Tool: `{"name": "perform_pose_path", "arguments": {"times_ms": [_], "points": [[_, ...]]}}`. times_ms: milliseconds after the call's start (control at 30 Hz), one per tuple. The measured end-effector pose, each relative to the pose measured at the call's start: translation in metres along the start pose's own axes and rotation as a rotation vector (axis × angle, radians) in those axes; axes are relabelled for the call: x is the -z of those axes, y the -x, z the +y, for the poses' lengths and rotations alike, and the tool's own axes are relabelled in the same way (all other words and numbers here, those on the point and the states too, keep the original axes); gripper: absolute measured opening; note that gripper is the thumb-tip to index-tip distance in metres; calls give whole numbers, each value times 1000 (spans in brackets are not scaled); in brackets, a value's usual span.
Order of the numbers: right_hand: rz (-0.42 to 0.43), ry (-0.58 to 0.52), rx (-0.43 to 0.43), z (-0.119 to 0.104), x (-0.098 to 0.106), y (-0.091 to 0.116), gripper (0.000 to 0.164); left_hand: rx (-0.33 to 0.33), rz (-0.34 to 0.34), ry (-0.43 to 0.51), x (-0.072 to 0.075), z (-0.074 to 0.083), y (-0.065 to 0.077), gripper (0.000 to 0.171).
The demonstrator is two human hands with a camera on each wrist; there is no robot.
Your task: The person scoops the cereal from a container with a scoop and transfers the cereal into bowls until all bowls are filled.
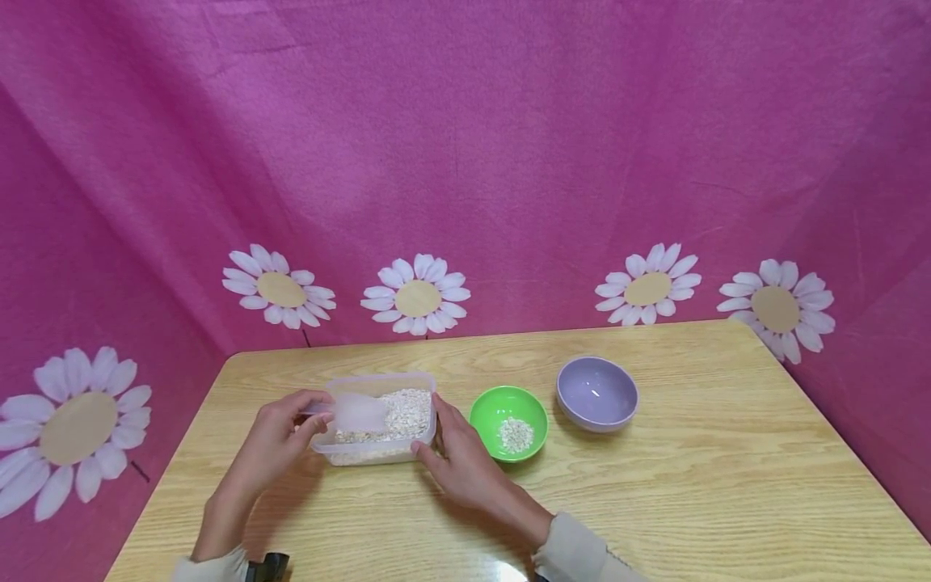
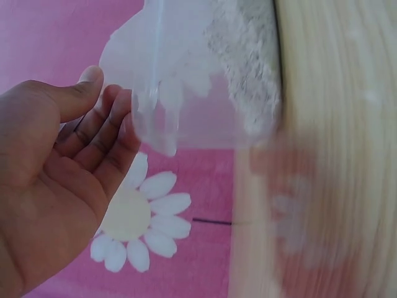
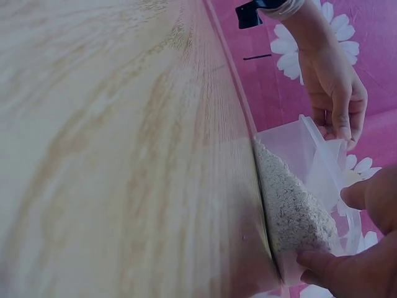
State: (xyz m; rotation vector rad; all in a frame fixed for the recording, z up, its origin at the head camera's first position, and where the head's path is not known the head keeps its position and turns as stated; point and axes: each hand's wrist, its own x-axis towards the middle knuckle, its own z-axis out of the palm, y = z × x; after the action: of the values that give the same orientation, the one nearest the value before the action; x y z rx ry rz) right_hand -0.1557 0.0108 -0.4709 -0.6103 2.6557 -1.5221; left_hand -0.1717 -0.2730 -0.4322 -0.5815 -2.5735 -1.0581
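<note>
A translucent plastic container (image 1: 374, 454) with rolled oats (image 1: 409, 411) heaped toward its right side stands on the table. My left hand (image 1: 280, 436) pinches the handle of a clear scoop (image 1: 361, 412) between thumb and fingers, over the container's left part. In the left wrist view the scoop (image 2: 124, 53) overlaps the container's rim, and its handle is mostly hidden by the fingers. My right hand (image 1: 469, 461) grips the container's right end, thumb at the front corner. Just right of it sits a green bowl (image 1: 489, 411) with a small pile of oats (image 1: 516, 435) inside.
A purple bowl (image 1: 596, 392) stands behind and to the right of the green one, nearly touching it. The wooden table (image 1: 713, 469) ends at a pink curtain (image 1: 465, 162) printed with white daisies.
</note>
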Motion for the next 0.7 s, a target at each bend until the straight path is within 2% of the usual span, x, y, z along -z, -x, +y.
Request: {"name": "perform_pose_path", "arguments": {"times_ms": [167, 300, 467, 700], "points": [[-5, -7, -23, 0, 0, 0, 77, 3, -51, 6, -13, 3, -4, 15], [-2, -2, -15, 3, -1, 0, 77, 30, -64, -8, -21, 6, -6, 14], [-1, -4, -13, 2, -1, 0, 77, 40, -55, -20, -23, 6, -6, 10], [-11, -6, -12, 1, -1, 0, 77, 36, -39, -1, -21, 4, -3, 17]]}}
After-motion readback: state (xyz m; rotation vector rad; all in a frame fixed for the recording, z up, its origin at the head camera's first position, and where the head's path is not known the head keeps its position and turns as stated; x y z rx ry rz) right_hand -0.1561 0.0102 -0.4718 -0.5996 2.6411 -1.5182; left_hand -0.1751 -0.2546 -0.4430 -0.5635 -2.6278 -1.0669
